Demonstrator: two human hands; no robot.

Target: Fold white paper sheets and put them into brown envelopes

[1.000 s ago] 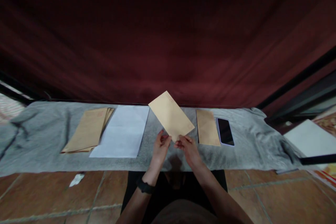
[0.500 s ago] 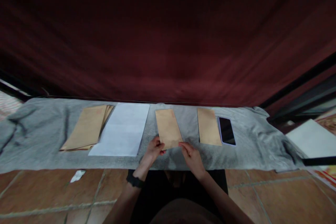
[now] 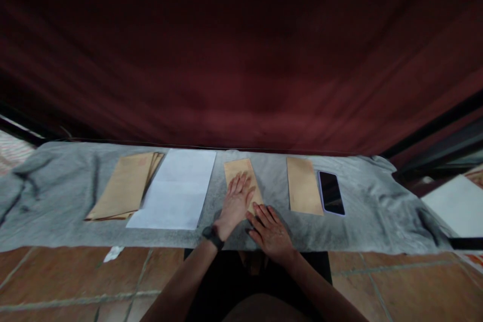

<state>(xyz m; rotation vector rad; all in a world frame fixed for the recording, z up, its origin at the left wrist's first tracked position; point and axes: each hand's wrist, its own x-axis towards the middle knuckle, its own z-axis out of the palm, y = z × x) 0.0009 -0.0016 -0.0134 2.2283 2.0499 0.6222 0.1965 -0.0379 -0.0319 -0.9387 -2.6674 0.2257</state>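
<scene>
A brown envelope [image 3: 238, 167] lies flat on the grey cloth [image 3: 56, 196] in front of me. My left hand [image 3: 236, 204] rests flat on it, fingers stretched out, a black watch on the wrist. My right hand [image 3: 269, 229] lies flat just right of it, fingers spread, its fingertips at the envelope's near edge. Neither hand holds anything. A second brown envelope [image 3: 304, 192] lies to the right, with a dark phone [image 3: 331, 192] beside it. To the left are white paper sheets [image 3: 175, 188] and a stack of brown envelopes [image 3: 126, 186].
A dark red curtain [image 3: 241, 60] hangs behind the cloth. The floor is brown tile [image 3: 56, 276] with a small white scrap [image 3: 112, 253] on it. A white board [image 3: 455, 206] and dark frame bars stand at the right.
The envelope was held up tilted in both hands, then lowered flat onto the cloth. Both hands have let go and now lie flat, the left pressing on the envelope.
</scene>
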